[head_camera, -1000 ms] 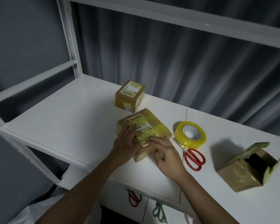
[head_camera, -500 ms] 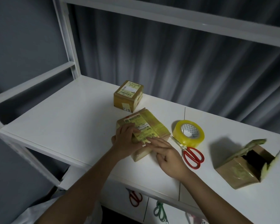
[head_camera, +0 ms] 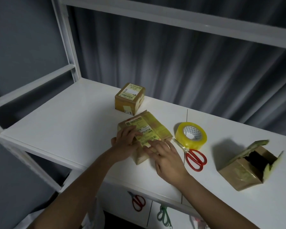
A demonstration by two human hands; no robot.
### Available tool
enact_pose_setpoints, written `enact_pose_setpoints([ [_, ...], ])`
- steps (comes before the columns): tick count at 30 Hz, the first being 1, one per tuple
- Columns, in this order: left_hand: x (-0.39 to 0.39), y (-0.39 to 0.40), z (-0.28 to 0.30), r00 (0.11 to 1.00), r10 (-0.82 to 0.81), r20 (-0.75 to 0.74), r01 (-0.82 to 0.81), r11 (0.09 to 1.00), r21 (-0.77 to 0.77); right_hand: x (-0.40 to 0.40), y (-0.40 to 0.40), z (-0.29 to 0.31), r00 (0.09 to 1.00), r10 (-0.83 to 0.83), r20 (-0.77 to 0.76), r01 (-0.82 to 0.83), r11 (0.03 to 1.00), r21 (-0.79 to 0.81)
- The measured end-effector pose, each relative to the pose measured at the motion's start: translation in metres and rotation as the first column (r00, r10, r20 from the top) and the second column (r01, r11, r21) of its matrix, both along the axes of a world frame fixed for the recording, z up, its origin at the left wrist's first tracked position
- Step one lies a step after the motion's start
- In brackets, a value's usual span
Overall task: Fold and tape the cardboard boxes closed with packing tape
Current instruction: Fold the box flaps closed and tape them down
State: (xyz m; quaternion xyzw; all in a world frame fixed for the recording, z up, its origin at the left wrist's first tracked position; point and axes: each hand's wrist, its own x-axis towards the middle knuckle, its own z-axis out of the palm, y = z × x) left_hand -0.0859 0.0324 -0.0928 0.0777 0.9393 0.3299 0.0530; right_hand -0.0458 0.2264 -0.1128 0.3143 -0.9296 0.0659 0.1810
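Note:
A flat cardboard box (head_camera: pixel 157 128) with a yellow-green label lies in the middle of the white table (head_camera: pixel 64 126). My left hand (head_camera: pixel 125 142) rests on its left half, fingers laid over the top. My right hand (head_camera: pixel 165 154) presses straight fingers onto the near end of the label. A roll of clear packing tape (head_camera: pixel 191 135) lies flat just right of the box. A small closed box (head_camera: pixel 130 98) stands behind. At the far right sits a third box (head_camera: pixel 243 172) with its flaps open.
Red-handled scissors (head_camera: pixel 194 156) lie between the tape roll and my right hand, blades pointing at the box. A white shelf frame (head_camera: pixel 66 38) rises at the left and overhead. Below the table edge hang red scissors (head_camera: pixel 138 202) and green scissors (head_camera: pixel 163 215).
My right hand has slid forward over the box's near end, fingers now flatter on the label. The left hand has stayed on the box. The view has shifted slightly.

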Motion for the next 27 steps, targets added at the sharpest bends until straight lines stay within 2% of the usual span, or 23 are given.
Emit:
enact_pose_setpoints([
  [2,0.000,-0.002,0.001,0.999,-0.027,0.019,0.028,0.999,-0.017,-0.001,0.001,0.004,0.999,0.019,0.039,-0.018,1.000,-0.018],
  [4,0.001,-0.007,0.002,0.998,-0.052,0.025,0.053,0.998,-0.028,-0.003,0.003,0.008,0.985,0.087,0.151,-0.049,0.970,-0.238],
  [5,0.002,-0.009,0.001,0.998,-0.058,0.017,0.058,0.998,-0.037,-0.003,0.005,0.010,0.978,0.085,0.193,-0.011,0.935,-0.356],
  [7,0.004,-0.010,0.000,0.998,-0.063,-0.007,0.063,0.997,-0.051,-0.001,0.011,0.009,0.960,-0.031,0.279,0.172,0.849,-0.500],
  [10,0.009,-0.009,-0.003,0.998,-0.048,-0.030,0.047,0.998,-0.048,-0.008,0.015,0.001,0.837,-0.130,0.531,0.449,0.718,-0.532],
  [12,0.011,-0.006,-0.007,0.995,-0.061,-0.083,0.047,0.986,-0.163,-0.017,0.014,-0.001,0.747,0.000,0.665,0.547,0.569,-0.614],
  [14,0.013,-0.001,-0.013,0.982,-0.071,-0.175,0.027,0.969,-0.244,-0.022,0.010,0.006,0.712,0.147,0.687,0.574,0.442,-0.689],
  [16,0.013,-0.001,-0.020,0.942,-0.053,-0.332,0.010,0.992,-0.130,-0.028,0.006,0.016,0.788,0.082,0.610,0.529,0.416,-0.740],
  [18,0.008,-0.009,-0.024,0.887,-0.020,-0.460,0.072,0.993,0.095,-0.034,0.002,0.034,0.869,0.045,0.493,0.438,0.392,-0.809],
  [19,0.007,-0.014,-0.021,0.887,0.024,-0.461,0.089,0.971,0.223,-0.037,0.003,0.043,0.895,0.044,0.444,0.392,0.397,-0.830],
  [21,0.009,-0.020,-0.008,0.926,0.145,-0.348,0.054,0.863,0.503,-0.042,0.007,0.051,0.913,0.018,0.408,0.359,0.442,-0.822],
  [23,0.010,-0.022,0.003,0.955,0.262,-0.137,-0.090,0.699,0.710,-0.041,0.011,0.051,0.885,0.039,0.463,0.385,0.497,-0.778],
  [25,0.008,-0.024,0.009,0.945,0.297,0.137,-0.265,0.451,0.852,-0.042,0.010,0.052,0.843,0.078,0.533,0.393,0.586,-0.708],
  [27,0.004,-0.028,0.015,0.920,0.150,0.363,-0.386,0.181,0.905,-0.047,0.005,0.059,0.811,0.081,0.580,0.412,0.625,-0.663],
])
